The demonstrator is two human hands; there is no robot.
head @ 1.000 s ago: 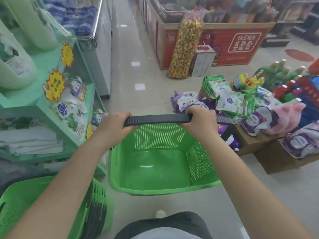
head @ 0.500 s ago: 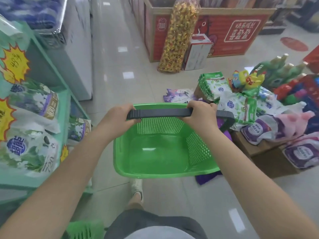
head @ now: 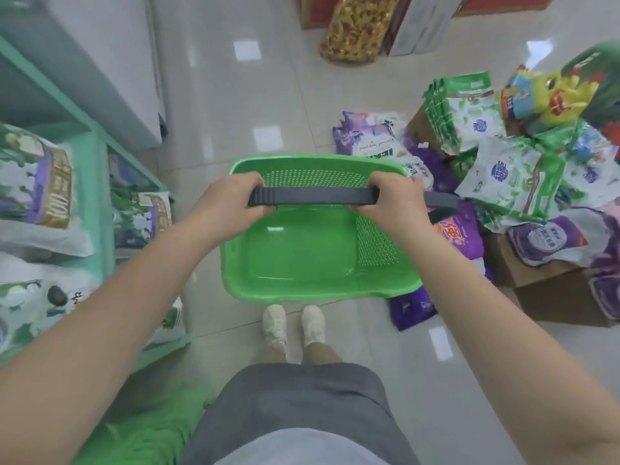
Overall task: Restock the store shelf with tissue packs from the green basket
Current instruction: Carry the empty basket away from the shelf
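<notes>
basket (head: 302,260): green, perforated walls, nothing inside, held above floor by dark handle (head: 312,197)
shelf (head: 97,182): mint-green, left side, tissue packs (head: 33,182) on it

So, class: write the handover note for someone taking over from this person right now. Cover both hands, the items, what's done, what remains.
Left hand and right hand both grip the dark grey ribbed handle of the green perforated plastic basket, held above the floor.
The basket holds no packs.
Plastic-wrapped tissue packs lie piled on the right; the mint-green shelf on the left holds some.
Left: reload, shelve.
</notes>
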